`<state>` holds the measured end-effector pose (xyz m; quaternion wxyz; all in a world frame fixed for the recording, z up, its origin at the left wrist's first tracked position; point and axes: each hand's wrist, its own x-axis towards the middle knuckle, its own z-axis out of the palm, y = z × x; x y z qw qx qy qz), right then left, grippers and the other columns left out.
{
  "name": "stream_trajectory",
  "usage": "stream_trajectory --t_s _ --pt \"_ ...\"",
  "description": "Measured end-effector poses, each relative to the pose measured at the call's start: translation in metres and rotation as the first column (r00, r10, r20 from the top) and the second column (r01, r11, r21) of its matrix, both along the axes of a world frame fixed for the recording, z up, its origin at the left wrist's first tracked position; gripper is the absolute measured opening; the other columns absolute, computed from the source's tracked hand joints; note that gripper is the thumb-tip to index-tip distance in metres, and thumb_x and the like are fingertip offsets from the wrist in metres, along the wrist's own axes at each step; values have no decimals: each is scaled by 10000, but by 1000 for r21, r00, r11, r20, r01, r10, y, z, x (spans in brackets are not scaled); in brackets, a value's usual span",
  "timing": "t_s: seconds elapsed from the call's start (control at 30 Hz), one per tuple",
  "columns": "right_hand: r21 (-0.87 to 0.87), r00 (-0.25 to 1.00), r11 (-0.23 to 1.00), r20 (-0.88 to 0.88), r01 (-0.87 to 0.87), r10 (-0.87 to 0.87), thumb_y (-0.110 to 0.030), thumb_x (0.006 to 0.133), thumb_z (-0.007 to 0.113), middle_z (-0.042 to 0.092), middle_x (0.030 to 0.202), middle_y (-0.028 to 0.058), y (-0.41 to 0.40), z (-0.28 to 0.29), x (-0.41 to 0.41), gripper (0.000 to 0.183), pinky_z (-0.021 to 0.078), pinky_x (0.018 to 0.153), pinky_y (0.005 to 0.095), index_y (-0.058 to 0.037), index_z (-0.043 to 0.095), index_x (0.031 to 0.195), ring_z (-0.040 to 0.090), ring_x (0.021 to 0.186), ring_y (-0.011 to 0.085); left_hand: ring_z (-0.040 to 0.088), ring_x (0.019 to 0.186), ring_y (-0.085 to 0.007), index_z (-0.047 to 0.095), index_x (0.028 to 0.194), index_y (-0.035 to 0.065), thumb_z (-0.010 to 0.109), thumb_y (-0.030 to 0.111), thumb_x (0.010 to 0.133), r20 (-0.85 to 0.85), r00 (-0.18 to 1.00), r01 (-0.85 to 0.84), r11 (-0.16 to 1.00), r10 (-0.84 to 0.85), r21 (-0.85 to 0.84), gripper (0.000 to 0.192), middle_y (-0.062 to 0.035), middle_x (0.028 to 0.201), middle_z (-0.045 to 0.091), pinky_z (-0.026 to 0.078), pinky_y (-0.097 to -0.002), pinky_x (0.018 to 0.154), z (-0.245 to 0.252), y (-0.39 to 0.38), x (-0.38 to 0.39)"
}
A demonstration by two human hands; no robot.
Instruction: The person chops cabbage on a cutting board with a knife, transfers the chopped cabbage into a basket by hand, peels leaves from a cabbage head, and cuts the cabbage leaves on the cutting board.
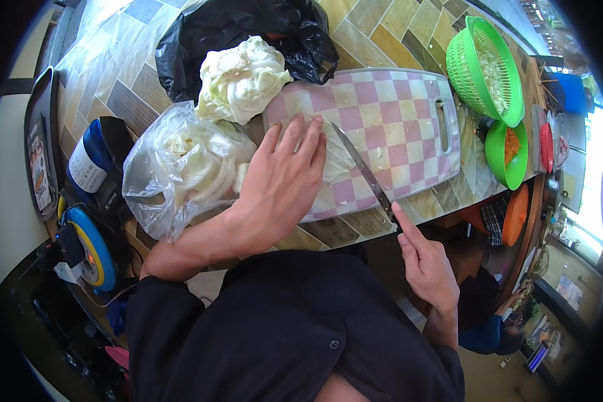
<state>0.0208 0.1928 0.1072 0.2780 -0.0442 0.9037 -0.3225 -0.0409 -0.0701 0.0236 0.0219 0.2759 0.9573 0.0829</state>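
My left hand (286, 176) presses with its fingers on pale cabbage leaves (337, 153) at the left part of a pink-and-white checkered cutting board (412, 115). My right hand (424, 269) grips the dark handle of a kitchen knife (364, 168), whose blade points up and left over the board, its tip beside the leaves. A cabbage head (241, 78) rests at the board's upper left corner, against a black plastic bag (246, 20). More cabbage lies in a clear plastic bag (153, 176) left of my left hand. Small cabbage scraps are scattered on the board.
At the right stand a green plastic colander (465, 70) with shredded cabbage and a green bowl (495, 156) with shredded carrot. A labelled blue package (88, 161) and a black tray (40, 145) are at the left. A person in blue (482, 336) is at the lower right.
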Motion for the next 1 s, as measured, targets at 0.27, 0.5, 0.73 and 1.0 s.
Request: stream_trajectory --t_s 0.27,0.5,0.73,1.0 --pt "33 995 997 73 70 -72 -27 998 505 447 623 190 -4 3 8 548 411 557 319 -159 441 1526 413 508 310 445 1332 -329 564 1351 6 702 212 845 79 997 -12 1000 11 13 564 -173 1457 466 384 -439 1086 1 1 -3" --pt "14 997 998 46 60 -61 -28 992 509 512 655 206 -10 -8 7 561 451 585 349 -165 437 1531 487 537 345 483 1278 -319 565 1350 -50 595 164 854 49 998 35 999 -36 21 541 -192 1434 508 396 -422 1041 1 0 -6" --pt "9 998 999 32 47 -48 -22 987 512 615 747 236 -16 -8 2 567 498 639 397 -168 438 1530 607 641 407 493 1274 -313 579 1359 -46 592 157 851 32 999 35 998 -34 -44 548 -190 1451 527 398 -406 1031 3 1 -6" --pt "43 999 999 22 24 -25 -33 993 516 657 804 248 -21 -9 4 578 503 629 437 -188 418 1541 635 662 419 494 1268 -311 594 1345 -45 593 150 842 35 998 48 998 -46 -47 539 -188 1437 543 402 -400 1015 7 1 -8"
